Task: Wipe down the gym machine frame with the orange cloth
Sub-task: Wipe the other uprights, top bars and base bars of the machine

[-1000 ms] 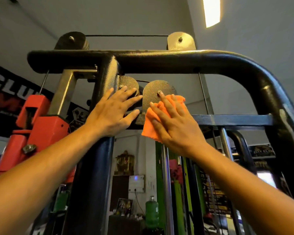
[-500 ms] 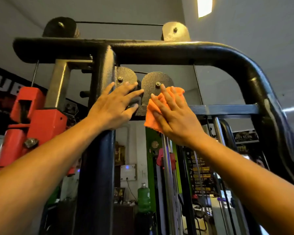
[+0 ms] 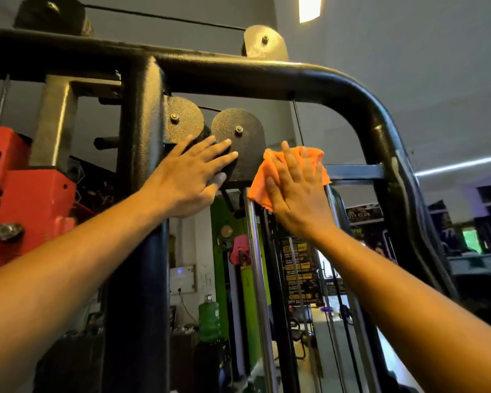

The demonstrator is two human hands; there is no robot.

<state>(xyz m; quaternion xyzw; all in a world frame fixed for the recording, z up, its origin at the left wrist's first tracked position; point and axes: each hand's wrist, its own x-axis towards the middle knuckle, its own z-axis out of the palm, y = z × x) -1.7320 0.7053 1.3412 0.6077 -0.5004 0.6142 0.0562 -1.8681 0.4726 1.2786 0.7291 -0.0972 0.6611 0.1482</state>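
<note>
1. The black gym machine frame (image 3: 267, 78) fills the view: a thick top tube runs across and bends down on the right, and a black upright post (image 3: 138, 251) stands left of centre.
2. A red machine part (image 3: 26, 199) sits at the left edge, beside the post.
3. Two chrome guide rods (image 3: 257, 279) drop from a grey crossbar (image 3: 355, 172) behind the hands.
4. Two round black pulley plates (image 3: 238, 146), each with a centre bolt, hang under the top tube.
5. The left hand (image 3: 186, 180) lies flat with its fingers straight and spread, resting on the lower edge of the pulley plates next to the post; it holds nothing.
6. The right hand (image 3: 298, 194) presses flat, fingers straight and close together, on the orange cloth (image 3: 270, 177).
7. The orange cloth is pinned against the crossbar, just right of the pulley plates, above the rods.
8. A green water jug (image 3: 209, 321) stands far below, capped; what it contains cannot be told.
</note>
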